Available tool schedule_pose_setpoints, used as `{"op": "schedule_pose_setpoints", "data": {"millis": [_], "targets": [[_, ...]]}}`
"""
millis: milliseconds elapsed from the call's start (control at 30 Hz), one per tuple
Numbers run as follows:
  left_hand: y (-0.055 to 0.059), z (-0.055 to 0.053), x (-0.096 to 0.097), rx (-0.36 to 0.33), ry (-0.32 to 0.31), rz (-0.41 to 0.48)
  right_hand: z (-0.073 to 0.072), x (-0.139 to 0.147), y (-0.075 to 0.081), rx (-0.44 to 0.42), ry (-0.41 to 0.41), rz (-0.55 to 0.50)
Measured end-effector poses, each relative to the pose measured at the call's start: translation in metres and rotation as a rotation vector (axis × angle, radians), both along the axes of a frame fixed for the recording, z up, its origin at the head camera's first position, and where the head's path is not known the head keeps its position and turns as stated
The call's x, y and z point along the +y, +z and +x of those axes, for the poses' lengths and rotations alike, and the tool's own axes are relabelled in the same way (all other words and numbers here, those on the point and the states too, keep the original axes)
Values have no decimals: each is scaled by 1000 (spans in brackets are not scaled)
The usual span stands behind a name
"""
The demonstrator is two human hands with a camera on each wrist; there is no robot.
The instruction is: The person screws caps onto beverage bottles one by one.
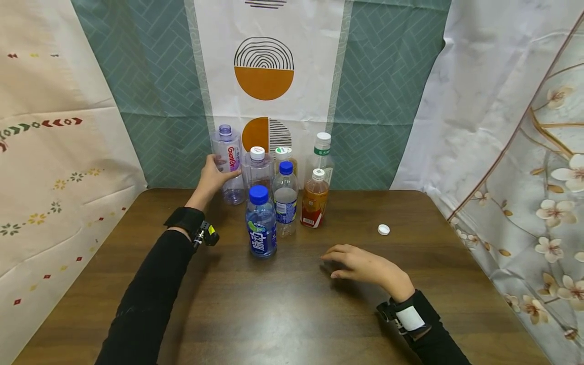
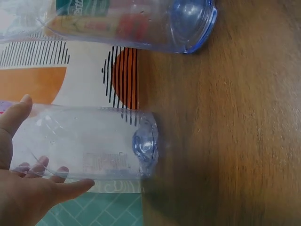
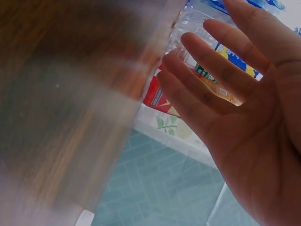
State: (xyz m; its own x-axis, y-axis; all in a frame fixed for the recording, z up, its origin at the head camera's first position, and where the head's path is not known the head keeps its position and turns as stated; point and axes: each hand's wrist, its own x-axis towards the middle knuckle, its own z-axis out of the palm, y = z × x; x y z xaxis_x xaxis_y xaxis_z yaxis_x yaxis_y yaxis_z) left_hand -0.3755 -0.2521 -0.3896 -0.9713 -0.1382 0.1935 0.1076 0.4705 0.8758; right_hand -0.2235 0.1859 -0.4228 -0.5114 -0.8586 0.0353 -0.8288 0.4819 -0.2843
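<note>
My left hand (image 1: 213, 177) grips a large clear, lilac-tinted plastic bottle (image 1: 230, 152) with a pink-lettered label and a bare neck, at the back left of the group. In the left wrist view, the thumb lies along one side of this bottle (image 2: 94, 141) and the fingers curl round the other, some showing through the plastic. My right hand (image 1: 358, 263) hovers low over the table's right half, fingers spread and relaxed, holding nothing. Beyond it lies a loose white cap (image 1: 384, 229).
Several capped bottles stand close together: a blue-capped blue bottle (image 1: 261, 223) in front, a blue-capped clear one (image 1: 286, 197), a white-capped clear one (image 1: 257, 167) beside the gripped bottle, an amber tea bottle (image 1: 315, 197) and a tall white-capped one (image 1: 322, 152). A patterned curtain (image 1: 388, 101) hangs behind.
</note>
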Motion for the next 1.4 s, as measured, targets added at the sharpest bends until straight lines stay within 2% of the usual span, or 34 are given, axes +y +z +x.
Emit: {"op": "schedule_pose_setpoints", "data": {"millis": [200,400,600,867,1100,1233,1400], "targets": [[7,14,-3,26,-9,-32,0,1,0,-2,-3,-6],[16,38,-11,10,6,-57,-1,1,-1,-6,-9,6],[22,72,-22,-35,25,-107,0,2,-2,-9,-7,4],[29,125,-26,-65,2,-132,0,2,0,-30,-19,15],[42,167,-13,-104,-57,-152,1,1,2,-30,-16,23],[50,186,-2,-98,-100,-179,1,0,1,-39,-16,18],[58,206,14,-87,-174,-169,1,1,1,-31,-9,6]]}}
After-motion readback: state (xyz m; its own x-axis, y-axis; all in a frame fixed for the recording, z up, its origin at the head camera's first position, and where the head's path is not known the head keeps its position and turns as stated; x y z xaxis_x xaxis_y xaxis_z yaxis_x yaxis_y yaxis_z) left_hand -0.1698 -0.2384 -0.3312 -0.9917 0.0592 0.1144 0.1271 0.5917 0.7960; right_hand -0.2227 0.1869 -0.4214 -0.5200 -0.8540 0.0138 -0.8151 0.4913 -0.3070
